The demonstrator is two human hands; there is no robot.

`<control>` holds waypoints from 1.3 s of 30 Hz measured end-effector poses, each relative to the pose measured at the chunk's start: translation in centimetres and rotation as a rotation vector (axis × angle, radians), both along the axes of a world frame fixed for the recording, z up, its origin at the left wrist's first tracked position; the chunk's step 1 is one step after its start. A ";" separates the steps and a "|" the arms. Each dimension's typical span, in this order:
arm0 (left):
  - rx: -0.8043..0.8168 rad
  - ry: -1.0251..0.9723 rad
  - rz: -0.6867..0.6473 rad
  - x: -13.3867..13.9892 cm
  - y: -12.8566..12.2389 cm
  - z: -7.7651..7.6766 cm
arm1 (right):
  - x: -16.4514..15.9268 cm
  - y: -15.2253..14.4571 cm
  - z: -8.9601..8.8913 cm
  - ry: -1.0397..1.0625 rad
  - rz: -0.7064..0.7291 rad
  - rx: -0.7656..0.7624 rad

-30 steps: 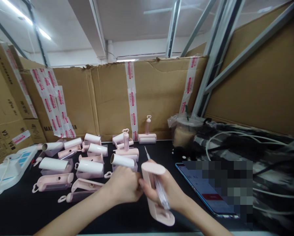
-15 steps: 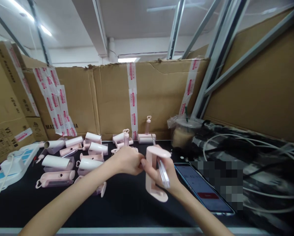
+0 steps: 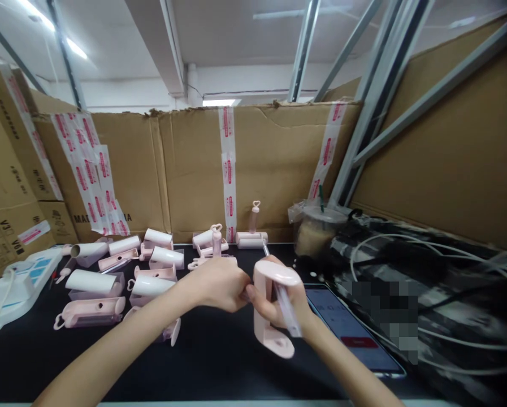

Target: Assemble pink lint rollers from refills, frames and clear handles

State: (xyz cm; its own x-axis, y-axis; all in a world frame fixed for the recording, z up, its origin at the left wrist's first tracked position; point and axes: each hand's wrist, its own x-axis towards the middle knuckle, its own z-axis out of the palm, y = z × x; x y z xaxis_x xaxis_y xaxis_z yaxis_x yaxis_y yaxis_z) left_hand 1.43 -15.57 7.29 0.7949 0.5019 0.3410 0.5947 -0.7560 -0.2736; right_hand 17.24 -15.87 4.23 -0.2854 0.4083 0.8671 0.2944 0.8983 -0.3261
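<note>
Head view
Background: a black desk (image 3: 219, 362) is walled by taped cardboard (image 3: 274, 164); "MAD" and a final "A" are printed at the lower left, the rest is covered by red-and-white tape.
Boxes: on the cartons (image 3: 7, 186) at far left only "V3"-like marks can be read.
Left hand (image 3: 217, 282): closed in a pinch at the side of the pink cover (image 3: 270, 305), which is held upright above the desk, near its middle.
Right hand (image 3: 281, 302): wrapped around the cover, with a clear-handled screwdriver (image 3: 281, 294) gripped against it.
Around: white rolls (image 3: 151, 285) and pink holders (image 3: 90, 311) are spread at the left, partly hidden by the left forearm.
Right: a phone (image 3: 350, 333), a lidded cup (image 3: 316, 229) and cables (image 3: 431, 265) are seen; the screen text is too small to read.
Far left: a power strip (image 3: 11, 285) is seen.
</note>
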 end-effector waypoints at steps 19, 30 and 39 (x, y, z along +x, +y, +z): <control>0.102 -0.032 -0.015 -0.5 -0.2 -0.2 | -1.5 -1.3 -0.1 0.153 -0.021 -0.183; 0.033 0.003 0.054 -1.7 -0.3 -0.8 | -1.5 -1.0 -0.5 -0.089 0.020 -0.053; -0.472 -0.094 0.026 -3.3 0.7 -1.4 | -1.5 1.9 -0.6 -0.339 0.171 -0.081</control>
State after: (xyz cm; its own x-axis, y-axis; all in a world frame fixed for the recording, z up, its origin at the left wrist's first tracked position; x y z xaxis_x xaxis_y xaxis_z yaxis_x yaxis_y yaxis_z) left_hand -1.89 -14.83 5.90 0.7568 0.6384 0.1408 0.6206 -0.7692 0.1521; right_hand 15.72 -13.94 3.58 -0.6206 0.3929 0.6786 0.2456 0.9193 -0.3076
